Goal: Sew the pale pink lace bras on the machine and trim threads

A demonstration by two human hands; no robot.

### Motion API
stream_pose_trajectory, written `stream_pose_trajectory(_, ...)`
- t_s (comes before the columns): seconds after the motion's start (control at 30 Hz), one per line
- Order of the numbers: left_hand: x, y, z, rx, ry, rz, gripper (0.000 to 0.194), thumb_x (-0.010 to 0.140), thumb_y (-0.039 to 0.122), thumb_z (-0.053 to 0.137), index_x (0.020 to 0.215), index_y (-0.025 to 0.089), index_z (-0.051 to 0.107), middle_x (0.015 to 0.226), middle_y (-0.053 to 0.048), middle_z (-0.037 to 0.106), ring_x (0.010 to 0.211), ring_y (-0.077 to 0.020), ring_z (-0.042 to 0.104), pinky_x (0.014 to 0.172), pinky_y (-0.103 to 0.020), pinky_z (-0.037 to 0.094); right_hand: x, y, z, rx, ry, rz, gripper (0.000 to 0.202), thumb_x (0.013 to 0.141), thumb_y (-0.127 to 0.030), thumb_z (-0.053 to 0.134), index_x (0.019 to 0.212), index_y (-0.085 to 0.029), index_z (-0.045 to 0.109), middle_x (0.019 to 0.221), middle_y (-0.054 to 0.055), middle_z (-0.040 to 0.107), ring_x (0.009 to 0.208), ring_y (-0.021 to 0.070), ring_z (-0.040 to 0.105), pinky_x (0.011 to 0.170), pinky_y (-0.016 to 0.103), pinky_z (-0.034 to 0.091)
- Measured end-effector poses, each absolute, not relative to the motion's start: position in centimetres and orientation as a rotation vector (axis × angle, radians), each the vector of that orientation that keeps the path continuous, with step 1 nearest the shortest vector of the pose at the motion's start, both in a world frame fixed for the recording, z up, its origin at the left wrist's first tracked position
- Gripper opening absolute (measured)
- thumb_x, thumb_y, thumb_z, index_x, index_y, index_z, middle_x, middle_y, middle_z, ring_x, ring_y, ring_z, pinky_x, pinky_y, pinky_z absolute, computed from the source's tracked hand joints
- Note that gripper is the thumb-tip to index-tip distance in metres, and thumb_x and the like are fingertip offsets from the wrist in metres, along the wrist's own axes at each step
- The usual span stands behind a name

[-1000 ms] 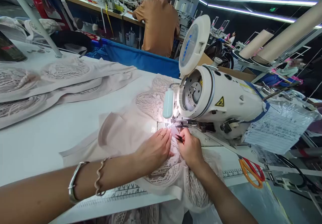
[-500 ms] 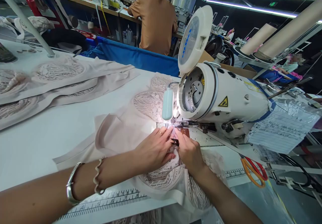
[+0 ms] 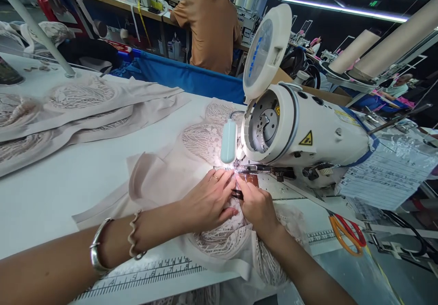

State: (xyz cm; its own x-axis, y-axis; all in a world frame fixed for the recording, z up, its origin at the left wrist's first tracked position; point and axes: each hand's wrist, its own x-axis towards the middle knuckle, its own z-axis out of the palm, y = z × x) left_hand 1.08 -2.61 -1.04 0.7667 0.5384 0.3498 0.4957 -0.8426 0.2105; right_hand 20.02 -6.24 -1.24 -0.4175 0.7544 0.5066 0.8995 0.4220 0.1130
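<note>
A white sewing machine (image 3: 315,122) stands at the right, its round end cover (image 3: 267,51) swung up. By its needle area, a lamp (image 3: 228,141) lights pale pink lace fabric (image 3: 219,243) that runs under both hands. My left hand (image 3: 208,200) lies on the fabric with its fingers stretched towards the needle area. Close beside it, my right hand (image 3: 256,202) pinches the fabric edge between thumb and fingers. A small black piece (image 3: 237,194) shows between the hands; its kind I cannot make out. The fingertips are partly lost in the glare.
Lace garment pieces (image 3: 85,99) lie at the left of the table. Orange-handled scissors (image 3: 344,236) rest at the right. A printed ruler strip (image 3: 153,273) runs along the front. Behind a blue cloth bin (image 3: 185,79) sits a person (image 3: 214,28). Paper sheets (image 3: 393,172) hang on the machine.
My left hand's fingers have flattened and spread a little on the fabric. The right hand stays almost in place, and the view has shifted slightly.
</note>
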Motion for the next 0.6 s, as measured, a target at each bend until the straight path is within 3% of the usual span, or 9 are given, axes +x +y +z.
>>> stream_pose_trajectory(0.27,0.93,-2.32,-0.99,2.927,0.854,0.606,0.060,0.100,0.049,0.045,0.135,0.001,0.052,0.139,-0.022,0.057,0.127,-0.0350,0.051,0.110,-0.050,0.029,19.89,-6.28,-1.19,-1.416,-2.296,-0.522,0.042,0.088,0.000,0.040,0.117,-0.004,0.070,0.073,0.006,0.072,0.058,0.0161,0.066,0.056,0.025,0.051)
stream_pose_trajectory(0.6,1.16,-2.44,-0.72,2.979,0.907,0.561,0.060,0.100,0.050,0.044,0.133,0.001,0.056,0.134,-0.023,0.061,0.125,-0.0368,0.053,0.110,-0.052,0.027,20.47,-5.91,-1.76,-1.575,-2.374,-0.417,0.049,0.086,0.000,0.045,0.129,-0.008,0.066,0.076,0.007,0.073,0.063,0.0171,0.068,0.058,0.024,0.051)
